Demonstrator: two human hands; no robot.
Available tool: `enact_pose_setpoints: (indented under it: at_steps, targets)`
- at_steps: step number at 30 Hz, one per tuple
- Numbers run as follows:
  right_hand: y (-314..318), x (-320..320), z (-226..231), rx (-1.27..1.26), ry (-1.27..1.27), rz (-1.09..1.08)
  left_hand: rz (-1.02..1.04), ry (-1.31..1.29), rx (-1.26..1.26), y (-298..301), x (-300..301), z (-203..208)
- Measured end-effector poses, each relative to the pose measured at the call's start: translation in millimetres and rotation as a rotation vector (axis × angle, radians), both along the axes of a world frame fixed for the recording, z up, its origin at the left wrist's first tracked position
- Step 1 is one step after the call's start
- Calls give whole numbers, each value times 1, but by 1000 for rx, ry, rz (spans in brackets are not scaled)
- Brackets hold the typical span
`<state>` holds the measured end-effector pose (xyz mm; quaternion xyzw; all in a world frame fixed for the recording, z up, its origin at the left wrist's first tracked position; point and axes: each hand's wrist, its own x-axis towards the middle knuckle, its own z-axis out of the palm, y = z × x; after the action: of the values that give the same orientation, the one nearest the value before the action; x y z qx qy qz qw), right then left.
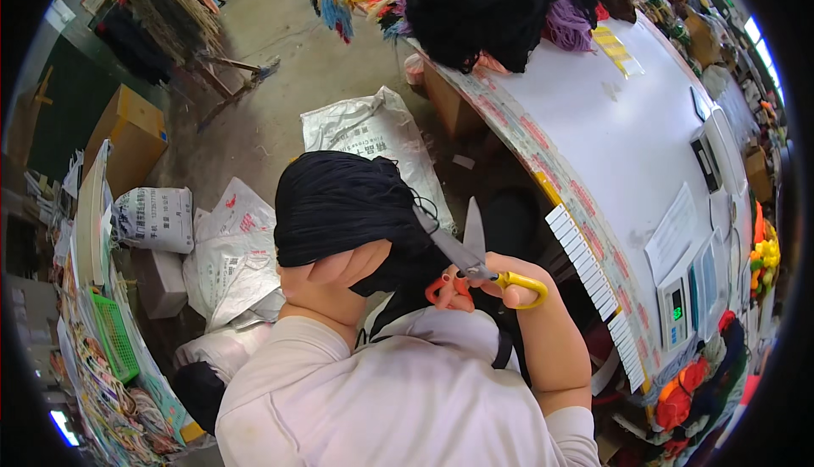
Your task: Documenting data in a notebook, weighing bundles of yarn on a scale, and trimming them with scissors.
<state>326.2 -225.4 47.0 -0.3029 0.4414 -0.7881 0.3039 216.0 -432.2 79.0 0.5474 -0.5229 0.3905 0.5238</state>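
A thick hank of black yarn (339,208) hangs over my left hand (348,268), whose fingers are bent round its lower part. My right hand (500,279) grips a pair of scissors (465,251) with one red and one yellow handle. The scissor blades stand apart and point away from me. One blade lies against the right side of the hank, among loose black strands; the other is free of the yarn. The yarn hides part of my left hand.
To my right stands a long white table (593,119) bearing a black yarn heap (492,9) and a digital scale (674,314). White printed sacks (373,128) lie on the floor ahead and left. A cardboard box (136,132) and a green basket (114,337) are at the left.
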Motion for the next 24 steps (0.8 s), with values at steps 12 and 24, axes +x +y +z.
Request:
enact_pose_setpoints:
  at_steps: [12, 24]
  targets:
    - [18, -54, 3, -337, -478, -747, 1158, -58, -578, -29, -11, 4]
    - [-59, -68, -71, 129, 47, -562, 1296, -666, -1017, 9, -29, 156]
